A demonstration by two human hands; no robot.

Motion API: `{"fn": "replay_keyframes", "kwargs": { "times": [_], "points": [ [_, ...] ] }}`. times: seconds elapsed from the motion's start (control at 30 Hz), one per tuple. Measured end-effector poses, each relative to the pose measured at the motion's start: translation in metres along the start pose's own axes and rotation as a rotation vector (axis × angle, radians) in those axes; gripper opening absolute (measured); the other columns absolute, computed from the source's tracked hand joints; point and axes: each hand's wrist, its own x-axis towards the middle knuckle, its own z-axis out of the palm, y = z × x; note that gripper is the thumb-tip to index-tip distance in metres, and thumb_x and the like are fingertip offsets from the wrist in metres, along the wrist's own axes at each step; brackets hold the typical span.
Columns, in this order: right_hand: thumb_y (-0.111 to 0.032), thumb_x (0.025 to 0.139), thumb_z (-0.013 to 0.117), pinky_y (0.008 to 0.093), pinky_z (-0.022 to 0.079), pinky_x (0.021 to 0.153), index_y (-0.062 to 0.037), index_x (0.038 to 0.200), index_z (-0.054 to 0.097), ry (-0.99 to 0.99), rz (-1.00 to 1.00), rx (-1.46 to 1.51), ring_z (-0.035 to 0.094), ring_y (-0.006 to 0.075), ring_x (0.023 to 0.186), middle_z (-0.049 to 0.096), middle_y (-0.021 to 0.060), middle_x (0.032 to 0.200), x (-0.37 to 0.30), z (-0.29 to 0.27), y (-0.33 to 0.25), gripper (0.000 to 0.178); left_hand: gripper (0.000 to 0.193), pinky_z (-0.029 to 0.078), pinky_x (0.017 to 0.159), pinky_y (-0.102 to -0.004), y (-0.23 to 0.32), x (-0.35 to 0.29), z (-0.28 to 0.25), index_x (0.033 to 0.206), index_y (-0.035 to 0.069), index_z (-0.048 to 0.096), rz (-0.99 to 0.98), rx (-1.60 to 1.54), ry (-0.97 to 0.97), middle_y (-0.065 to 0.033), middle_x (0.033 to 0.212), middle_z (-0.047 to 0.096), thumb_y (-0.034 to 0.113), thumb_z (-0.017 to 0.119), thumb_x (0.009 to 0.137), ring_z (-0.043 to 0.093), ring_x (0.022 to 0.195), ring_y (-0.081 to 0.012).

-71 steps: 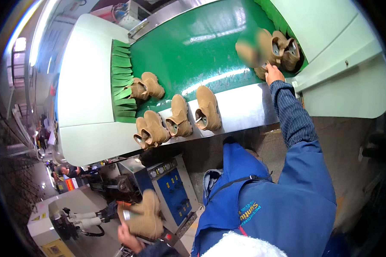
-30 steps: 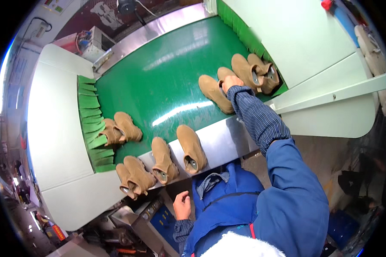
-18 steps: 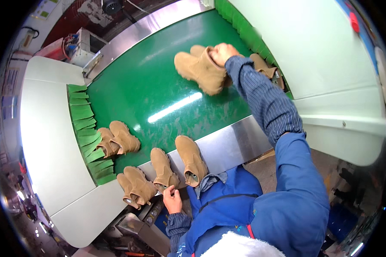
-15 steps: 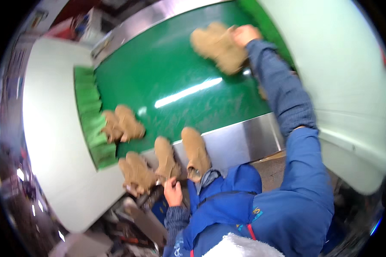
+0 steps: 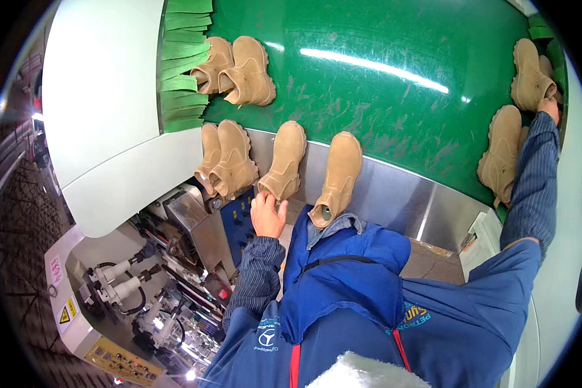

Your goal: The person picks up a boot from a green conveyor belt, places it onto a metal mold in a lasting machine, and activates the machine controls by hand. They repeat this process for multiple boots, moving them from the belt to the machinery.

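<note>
Right hand [image 5: 549, 108]: your fingers met a tan boot [image 5: 530, 76] at the right end of the green belt [image 5: 381, 123]; whether they pinched was unclear.
Left hand [image 5: 268, 216]: your half-curled fingers were at the heel of a second boot [image 5: 286, 154], along the belt's near edge; grip unclear.
Green fringe [image 5: 181, 68]: hung at the belt's left end, beside two more boots [image 5: 249, 71].

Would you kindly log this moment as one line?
left hand: at tan boot on metal ledge | right hand: at another boot, right end of green belt | two boots: belt's left end
</note>
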Motion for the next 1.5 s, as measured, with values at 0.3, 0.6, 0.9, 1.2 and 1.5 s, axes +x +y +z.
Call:
{"fn": "replay_keyframes", "kwargs": {
  "times": [0.3,0.6,0.9,1.2,1.5],
  "points": [
    [-0.017,0.094,0.068,0.0409,0.057,0.091,-0.0042,0.118,0.070,-0.530,-0.943,0.745,0.071,0.0312,0.105,0.072,0.0163,0.118,-0.455,-0.040,-0.069,0.027,0.012,0.052,0.084,-0.0447,-0.018,0.021,0.014,0.093,0.005,0.072,0.129,-0.212,0.130,-0.0146,0.093,0.067,0.012,0.072,0.083,0.065,0.091,-0.0367],
    [-0.031,0.088,0.076,0.0468,0.056,0.085,-0.0113,0.125,0.064,-0.945,-0.973,0.267,0.069,0.0383,0.096,0.070,0.0183,0.104,-0.762,-0.115,-0.035,0.044,0.045,0.044,0.111,-0.0440,-0.043,0.024,-0.002,0.126,0.005,0.060,0.368,-0.470,0.170,-0.0192,0.152,0.046,-0.004,0.064,0.083,0.052,0.131,-0.0415],
    [-0.018,0.074,0.084,0.0489,0.056,0.090,0.0020,0.082,0.064,-0.500,-0.867,0.367,0.066,0.0458,0.105,0.054,0.0277,0.140,-0.823,-0.055,-0.051,0.029,0.041,0.052,0.096,-0.0448,-0.094,0.021,0.011,0.119,0.006,0.064,0.520,-0.559,0.074,-0.0129,0.128,0.062,-0.005,0.062,0.079,0.063,0.113,-0.0393],
    [-0.018,0.077,0.081,0.0466,0.054,0.090,-0.0038,0.095,0.068,-0.583,-1.137,0.290,0.065,0.0422,0.105,0.063,0.0216,0.115,-0.866,-0.053,-0.083,0.027,0.040,0.055,0.090,-0.0419,-0.185,-0.123,0.094,0.125,0.006,0.068,0.246,-0.768,0.039,-0.0191,0.114,0.067,0.014,0.069,0.087,0.067,0.101,-0.0341],
    [-0.012,0.083,0.075,0.0452,0.051,0.098,-0.0027,0.115,0.067,-0.548,-1.623,0.620,0.064,0.0393,0.113,0.063,0.0211,0.127,-0.944,-0.139,-0.177,0.035,0.031,0.055,0.093,-0.0351,-0.326,-0.371,0.124,0.123,0.004,0.067,-0.689,-0.999,0.214,-0.0119,0.116,0.073,0.012,0.069,0.093,0.070,0.107,-0.0208]
  ]
}}
